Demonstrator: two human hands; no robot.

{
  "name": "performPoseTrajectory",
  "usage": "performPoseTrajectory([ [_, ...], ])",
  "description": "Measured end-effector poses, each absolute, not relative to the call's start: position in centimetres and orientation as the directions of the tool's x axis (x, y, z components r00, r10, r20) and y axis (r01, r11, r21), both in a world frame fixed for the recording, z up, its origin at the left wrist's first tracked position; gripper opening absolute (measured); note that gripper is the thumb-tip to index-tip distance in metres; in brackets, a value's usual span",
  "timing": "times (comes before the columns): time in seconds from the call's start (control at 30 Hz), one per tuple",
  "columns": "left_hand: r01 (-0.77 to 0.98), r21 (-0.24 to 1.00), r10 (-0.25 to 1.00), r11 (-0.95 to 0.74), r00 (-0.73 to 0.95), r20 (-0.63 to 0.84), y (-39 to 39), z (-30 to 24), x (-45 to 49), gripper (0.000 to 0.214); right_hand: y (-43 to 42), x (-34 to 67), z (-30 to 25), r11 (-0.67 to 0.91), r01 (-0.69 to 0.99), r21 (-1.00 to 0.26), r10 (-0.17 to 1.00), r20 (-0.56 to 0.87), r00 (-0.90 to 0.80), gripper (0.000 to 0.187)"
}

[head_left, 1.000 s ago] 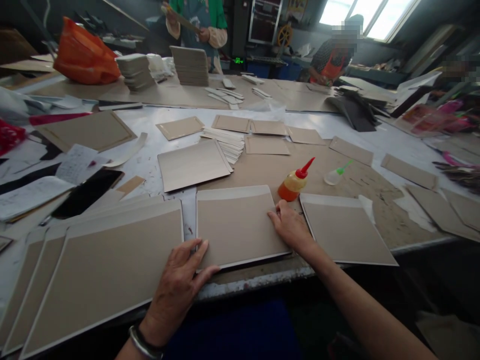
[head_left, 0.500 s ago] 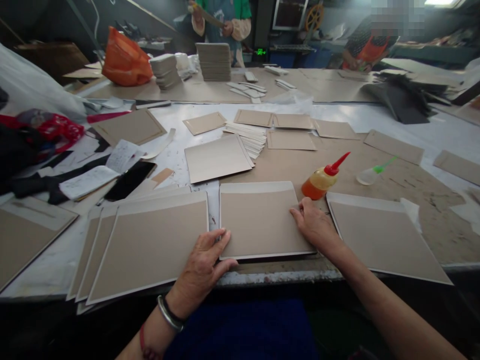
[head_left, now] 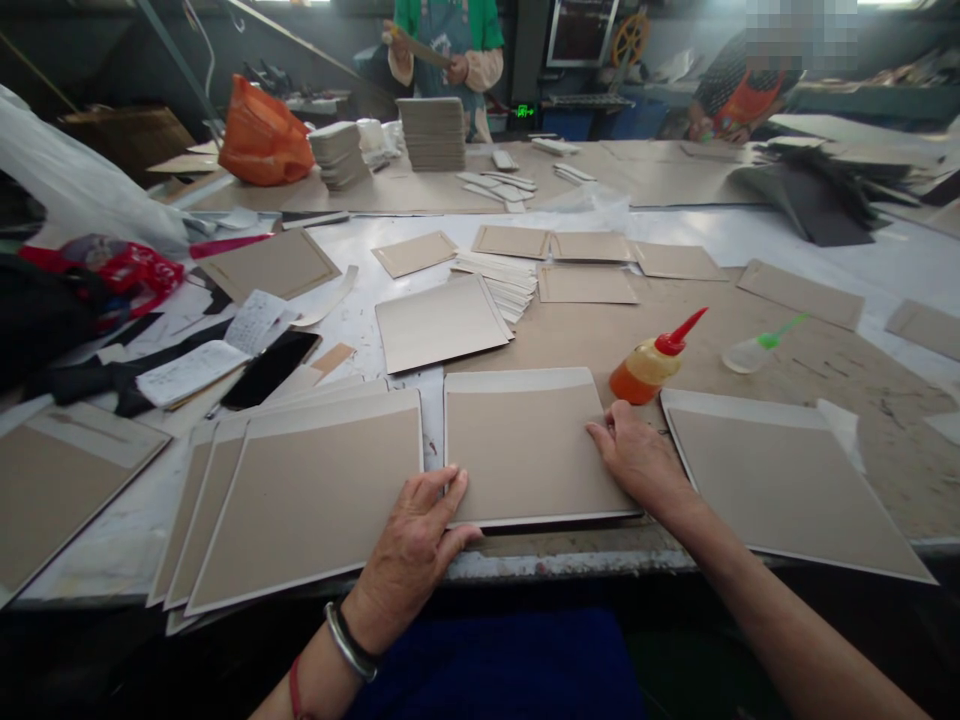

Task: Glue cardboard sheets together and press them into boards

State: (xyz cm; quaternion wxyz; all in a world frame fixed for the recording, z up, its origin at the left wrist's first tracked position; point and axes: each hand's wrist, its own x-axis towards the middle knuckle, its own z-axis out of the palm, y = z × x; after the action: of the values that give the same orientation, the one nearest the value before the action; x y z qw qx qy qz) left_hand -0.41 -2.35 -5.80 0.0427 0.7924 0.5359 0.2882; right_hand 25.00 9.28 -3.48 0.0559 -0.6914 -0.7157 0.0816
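A brown cardboard panel [head_left: 525, 440] with a pale strip along its far edge lies at the table's front edge. My left hand [head_left: 412, 550] rests flat on its near left corner, fingers spread. My right hand [head_left: 637, 455] presses on its right edge, fingers curled over the edge. An orange glue bottle [head_left: 649, 365] with a red nozzle lies just beyond my right hand. A stack of similar panels [head_left: 300, 490] lies to the left, and one more panel [head_left: 780, 480] to the right.
A clear bottle with a green tip [head_left: 750, 350] lies right of the glue. Smaller cards [head_left: 442, 322] and white strips [head_left: 502, 280] sit mid-table. Papers and a black phone [head_left: 270, 367] are at left. An orange bag [head_left: 262, 135], card stacks [head_left: 433, 132] and two people stand at the far side.
The view has shifted and steadied, bringing more of the left side of the table into sight. Both hands stay on the same panel, barely moved.
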Motion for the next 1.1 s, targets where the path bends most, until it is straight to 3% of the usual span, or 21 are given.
performPoseTrajectory([
  [0.23, 0.829, 0.353, 0.865, -0.433, 0.272, 0.423, -2.3, -6.0, -0.5, 0.042, 9.1, 24.8, -3.0, 0.028, 0.98, -0.199, 0.998, -0.049, -0.038, 0.013],
  [0.6, 0.797, 0.328, 0.806, -0.508, 0.305, 0.507, -1.8, -7.5, -1.4, 0.045, 9.1, 24.4, -1.1, 0.045, 0.998, -0.04, 0.987, -0.154, -0.051, 0.022],
  [1.1, 0.814, 0.315, 0.826, -0.488, 0.314, 0.467, -2.0, -6.8, -1.2, 0.041, 9.8, 24.0, -0.9, 0.261, 0.956, 0.136, 0.951, -0.205, -0.23, 0.018],
])
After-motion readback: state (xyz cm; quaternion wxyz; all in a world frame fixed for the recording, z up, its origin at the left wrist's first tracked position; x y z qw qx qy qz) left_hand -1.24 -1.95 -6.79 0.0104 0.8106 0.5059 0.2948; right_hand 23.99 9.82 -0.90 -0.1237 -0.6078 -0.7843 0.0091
